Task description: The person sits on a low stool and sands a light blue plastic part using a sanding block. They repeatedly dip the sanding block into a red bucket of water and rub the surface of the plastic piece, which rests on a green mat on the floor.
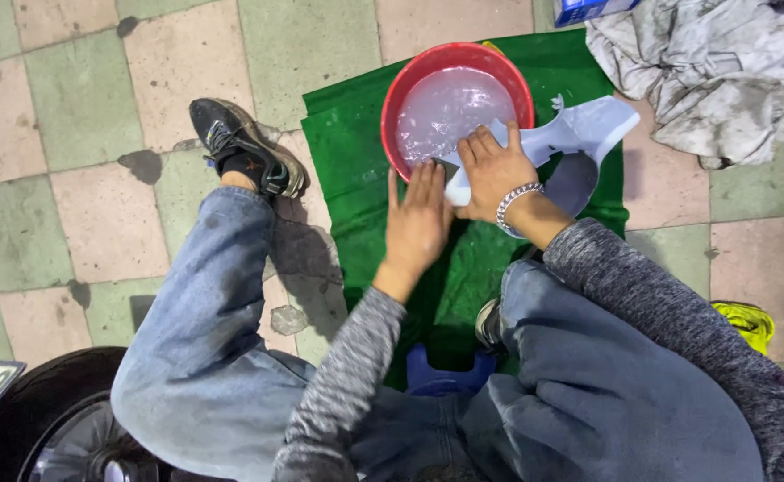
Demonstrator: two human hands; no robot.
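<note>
Pressing flat, your left hand (pixel 417 219) lies with fingers together on the green mat (pixel 356 152), fingertips touching the near rim of the red basin (pixel 398 94). Your right hand (pixel 492 171), fingers spread, pins the pale grey plastic panel (pixel 588 125) across the basin's right rim. Panel looks wet, curved. Crumpled dirty rag (pixel 704 67) on tiles beyond the mat's right edge.

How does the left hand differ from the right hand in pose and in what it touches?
The left hand lies flat with straight fingers against the near rim of the red basin; the right hand presses, fingers spread, on the white plastic panel. The right wrist wears a silver bracelet; the left wrist is bare. The left hand holds nothing; whether the right hand grips the panel I cannot tell. Both have grey knit sleeves and rest above the green cloth.
</note>
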